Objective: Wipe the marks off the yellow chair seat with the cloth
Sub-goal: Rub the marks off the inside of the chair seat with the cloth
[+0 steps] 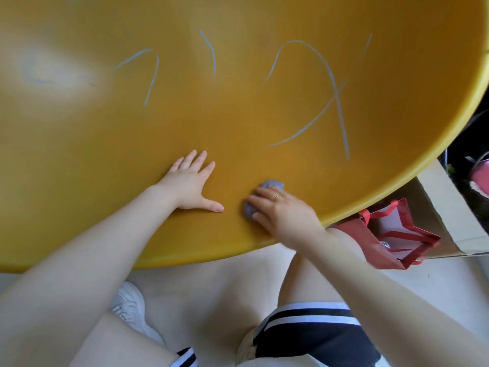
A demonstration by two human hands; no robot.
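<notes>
Two hands of yours rest on the near part of the yellow chair seat point(238, 123). Nearest of all, below the seat's edge, you can see your bare knees, dark shorts point(312, 337) with white stripes, and a white shoe point(129, 308) on the pale floor point(211, 284) at near left. Your left hand point(189, 182) lies flat on the seat with fingers spread and straight, gripping nothing. Just to its right, your right hand point(280, 210), wearing a gold ring point(276, 197), has its fingers curled over the bunched purple cloth point(264, 197), pressing it to the seat near the right rim. Off the seat's right edge, a red paper bag point(397, 234) with red handles stands against a cardboard box point(447, 207); something pink point(481, 178) shows beyond it, too blurred to tell. Farther across the seat, pale blue marks point(336, 94) lie well apart from both hands: a large crossed loop at far right, a short stroke in the middle, a hooked curve at left, and a faint smudge at far left. No lettering is readable anywhere.
</notes>
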